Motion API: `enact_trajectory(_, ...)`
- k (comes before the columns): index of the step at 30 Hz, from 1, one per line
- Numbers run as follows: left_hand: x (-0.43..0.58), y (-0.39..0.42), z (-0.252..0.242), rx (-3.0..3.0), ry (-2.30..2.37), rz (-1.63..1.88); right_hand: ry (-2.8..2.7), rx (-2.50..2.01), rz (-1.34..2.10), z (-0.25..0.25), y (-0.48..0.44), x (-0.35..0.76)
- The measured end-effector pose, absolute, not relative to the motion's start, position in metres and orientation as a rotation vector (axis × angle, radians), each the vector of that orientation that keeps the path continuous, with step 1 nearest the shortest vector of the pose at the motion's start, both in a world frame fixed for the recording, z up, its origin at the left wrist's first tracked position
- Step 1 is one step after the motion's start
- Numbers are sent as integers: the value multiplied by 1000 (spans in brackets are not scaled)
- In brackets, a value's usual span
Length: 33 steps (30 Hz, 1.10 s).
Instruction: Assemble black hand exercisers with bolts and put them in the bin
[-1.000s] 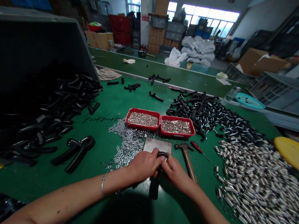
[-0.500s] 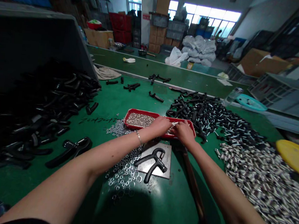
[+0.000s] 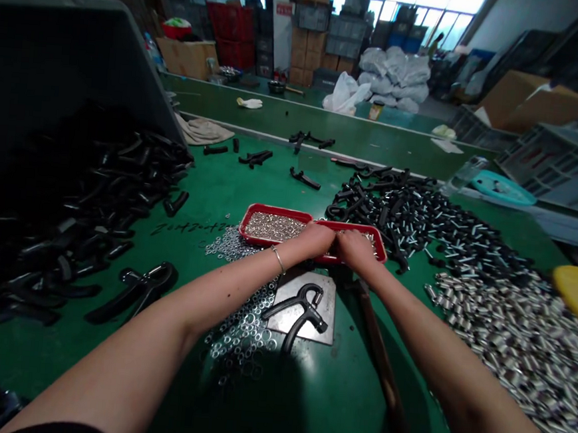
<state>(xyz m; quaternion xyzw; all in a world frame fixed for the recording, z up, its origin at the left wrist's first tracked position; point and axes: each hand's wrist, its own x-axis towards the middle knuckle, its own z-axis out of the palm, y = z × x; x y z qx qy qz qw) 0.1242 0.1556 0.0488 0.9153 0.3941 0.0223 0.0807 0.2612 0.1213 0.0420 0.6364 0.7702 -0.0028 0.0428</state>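
Over the right of two red trays (image 3: 363, 228), left hand (image 3: 313, 240) and right hand (image 3: 357, 248) meet, grasp hidden.

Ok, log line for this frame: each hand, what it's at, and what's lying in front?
left hand: at right red tray, grasp unclear | right hand: same tray, grasp unclear | black hand gripper: lying on metal plate, untouched

Our left hand (image 3: 314, 240) and right hand (image 3: 354, 248) meet over the right tray (image 3: 379, 245), which touches the left tray (image 3: 277, 209). Before the trays, a grip (image 3: 298, 308) lies on a plate (image 3: 323, 326), with washers (image 3: 245, 323) to its left and a hammer (image 3: 378, 357) to its right. Springs (image 3: 509, 340) spread far right, handles (image 3: 95, 194) far left.
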Motion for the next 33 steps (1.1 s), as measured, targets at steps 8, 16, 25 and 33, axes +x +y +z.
enact_trajectory(8,139,151,47,2660,1351,56,2397,1977,14,41,111,263)
enact_trajectory(16,126,146,45,2594,1398,197,2500,2319,51,38,104,274)
enact_trajectory(25,124,132,36,2526,1473,416,2721,2309,-1368,24,3,275)
enact_trajectory(33,116,120,39,2440,1373,805,2493,2426,-1475,-2,-7,253)
